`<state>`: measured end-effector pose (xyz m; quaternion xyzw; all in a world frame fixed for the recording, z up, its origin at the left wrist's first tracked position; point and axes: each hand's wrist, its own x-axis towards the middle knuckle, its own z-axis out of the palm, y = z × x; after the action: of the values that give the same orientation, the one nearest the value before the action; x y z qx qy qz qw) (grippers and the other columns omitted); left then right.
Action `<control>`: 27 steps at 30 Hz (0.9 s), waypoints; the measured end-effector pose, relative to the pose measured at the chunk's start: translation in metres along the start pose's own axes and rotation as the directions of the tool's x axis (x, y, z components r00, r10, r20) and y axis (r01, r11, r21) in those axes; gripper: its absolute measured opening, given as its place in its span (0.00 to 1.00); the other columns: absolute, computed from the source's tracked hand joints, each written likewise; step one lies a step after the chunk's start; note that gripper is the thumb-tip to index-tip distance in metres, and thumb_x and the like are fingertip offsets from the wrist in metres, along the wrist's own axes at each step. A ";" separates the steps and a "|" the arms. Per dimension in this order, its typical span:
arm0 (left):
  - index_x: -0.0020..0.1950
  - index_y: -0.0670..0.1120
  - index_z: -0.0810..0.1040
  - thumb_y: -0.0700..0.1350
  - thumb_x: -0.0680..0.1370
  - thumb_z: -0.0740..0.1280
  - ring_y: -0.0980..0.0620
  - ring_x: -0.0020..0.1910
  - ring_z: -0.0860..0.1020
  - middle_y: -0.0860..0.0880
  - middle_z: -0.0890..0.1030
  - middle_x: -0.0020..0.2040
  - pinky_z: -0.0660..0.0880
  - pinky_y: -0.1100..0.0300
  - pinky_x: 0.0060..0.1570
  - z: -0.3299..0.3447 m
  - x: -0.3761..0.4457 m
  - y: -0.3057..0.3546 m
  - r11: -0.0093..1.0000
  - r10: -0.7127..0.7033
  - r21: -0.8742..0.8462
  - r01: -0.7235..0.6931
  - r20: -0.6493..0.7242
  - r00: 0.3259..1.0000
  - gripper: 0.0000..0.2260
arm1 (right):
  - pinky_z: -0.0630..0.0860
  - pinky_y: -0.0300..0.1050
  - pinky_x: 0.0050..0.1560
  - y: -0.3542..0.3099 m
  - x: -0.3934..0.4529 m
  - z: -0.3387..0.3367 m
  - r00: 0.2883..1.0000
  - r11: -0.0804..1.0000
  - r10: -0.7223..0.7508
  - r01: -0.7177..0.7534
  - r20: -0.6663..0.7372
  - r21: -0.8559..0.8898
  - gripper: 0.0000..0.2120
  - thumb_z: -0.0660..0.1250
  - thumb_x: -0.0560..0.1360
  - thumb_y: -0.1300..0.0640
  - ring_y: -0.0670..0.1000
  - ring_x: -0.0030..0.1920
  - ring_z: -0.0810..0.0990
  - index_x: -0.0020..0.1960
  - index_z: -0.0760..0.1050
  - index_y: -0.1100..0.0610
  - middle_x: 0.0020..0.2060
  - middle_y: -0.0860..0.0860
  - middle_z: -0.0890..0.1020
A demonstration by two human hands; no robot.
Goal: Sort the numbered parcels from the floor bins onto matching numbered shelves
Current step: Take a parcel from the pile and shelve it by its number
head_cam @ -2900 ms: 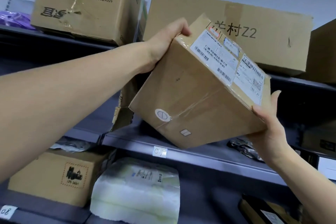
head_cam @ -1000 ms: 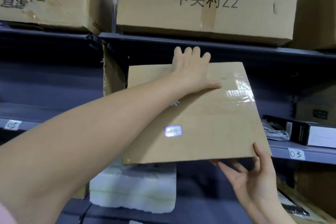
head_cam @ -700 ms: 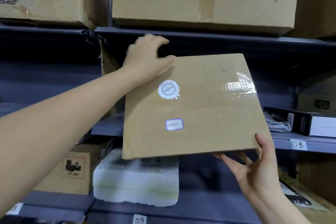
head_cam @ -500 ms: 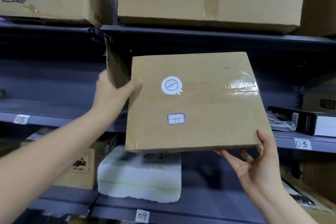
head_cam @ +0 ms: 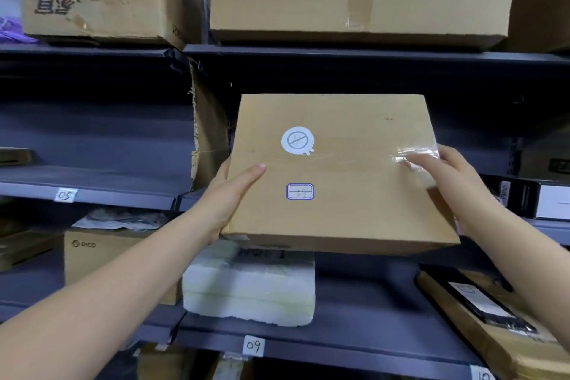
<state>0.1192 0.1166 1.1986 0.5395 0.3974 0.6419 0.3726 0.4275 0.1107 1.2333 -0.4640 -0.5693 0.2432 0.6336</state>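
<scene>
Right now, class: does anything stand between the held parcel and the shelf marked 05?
Partly. The parcel, labelled 05, is held right of shelf 05. A torn cardboard flap hangs at the divider between them. Beyond it, the visible shelf surface looks bare.

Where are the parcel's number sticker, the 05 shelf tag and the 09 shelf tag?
Number sticker (head_cam: pixel 300 191), head view, its middle.
05 shelf tag (head_cam: pixel 65 195), head view, on the digits.
09 shelf tag (head_cam: pixel 254 345), head view, on the digits.

A plain tan parcel (head_cam: pixel 339 176) was seen, marked by a blue-bordered white label (head_cam: pixel 300 191). Dark grey shelves (head_cam: pixel 92 191) were noted.
</scene>
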 end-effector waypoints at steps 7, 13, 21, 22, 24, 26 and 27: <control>0.66 0.53 0.74 0.55 0.74 0.71 0.50 0.48 0.84 0.49 0.84 0.55 0.81 0.54 0.41 -0.003 -0.005 0.000 0.998 -0.056 -0.025 0.058 0.083 0.995 0.21 | 0.74 0.44 0.36 -0.007 0.004 0.000 0.992 0.999 0.037 -0.040 0.123 0.019 0.30 0.70 0.73 0.42 0.48 0.48 0.80 0.70 0.63 0.47 0.54 0.46 0.79; 0.67 0.53 0.74 0.53 0.77 0.67 0.52 0.50 0.84 0.52 0.84 0.55 0.80 0.61 0.36 0.005 -0.021 0.004 0.999 -0.005 -0.049 0.007 0.051 0.999 0.18 | 0.76 0.40 0.35 -0.016 -0.004 -0.013 0.991 0.999 -0.046 0.042 0.125 0.028 0.28 0.70 0.74 0.43 0.44 0.47 0.81 0.69 0.64 0.47 0.52 0.43 0.79; 0.69 0.52 0.71 0.52 0.78 0.67 0.52 0.59 0.80 0.53 0.81 0.61 0.77 0.52 0.56 -0.004 -0.043 0.040 0.971 0.240 -0.045 -0.236 0.122 0.963 0.20 | 0.77 0.41 0.46 -0.047 -0.034 -0.026 0.979 0.979 -0.205 0.204 0.017 0.024 0.28 0.70 0.74 0.43 0.42 0.53 0.80 0.70 0.65 0.47 0.56 0.41 0.78; 0.70 0.51 0.70 0.51 0.77 0.67 0.51 0.60 0.80 0.52 0.81 0.62 0.77 0.51 0.57 -0.007 -0.046 0.045 0.965 0.261 -0.053 -0.256 0.131 0.956 0.21 | 0.76 0.39 0.46 -0.052 -0.039 -0.026 0.975 0.974 -0.224 0.224 -0.001 0.020 0.29 0.70 0.74 0.43 0.41 0.52 0.80 0.70 0.65 0.47 0.56 0.41 0.78; 0.71 0.49 0.69 0.52 0.75 0.69 0.51 0.60 0.80 0.51 0.80 0.62 0.77 0.50 0.59 -0.012 -0.053 0.056 0.959 0.282 -0.068 -0.276 0.126 0.951 0.25 | 0.75 0.37 0.44 -0.064 -0.052 -0.026 0.969 0.969 -0.246 0.246 -0.019 0.006 0.29 0.69 0.74 0.42 0.40 0.52 0.79 0.71 0.64 0.46 0.55 0.39 0.77; 0.71 0.49 0.69 0.52 0.74 0.69 0.50 0.60 0.80 0.50 0.80 0.63 0.77 0.49 0.58 -0.022 -0.063 0.065 0.957 0.287 -0.073 -0.280 0.118 0.951 0.27 | 0.74 0.36 0.43 -0.073 -0.066 -0.024 0.965 0.966 -0.259 0.259 -0.030 -0.003 0.29 0.69 0.74 0.41 0.39 0.51 0.78 0.71 0.63 0.46 0.55 0.39 0.77; 0.71 0.49 0.69 0.52 0.74 0.69 0.49 0.60 0.80 0.49 0.80 0.63 0.78 0.48 0.58 -0.028 -0.069 0.068 0.957 0.287 -0.073 -0.279 0.118 0.951 0.27 | 0.74 0.36 0.44 -0.078 -0.075 -0.021 0.964 0.964 -0.264 0.264 -0.033 0.002 0.30 0.69 0.74 0.41 0.39 0.52 0.78 0.72 0.63 0.46 0.55 0.39 0.77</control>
<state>0.0975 0.0233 1.2302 0.6202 0.2734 0.6638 0.3162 0.4128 0.0064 1.2651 -0.3857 -0.6148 0.1509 0.6712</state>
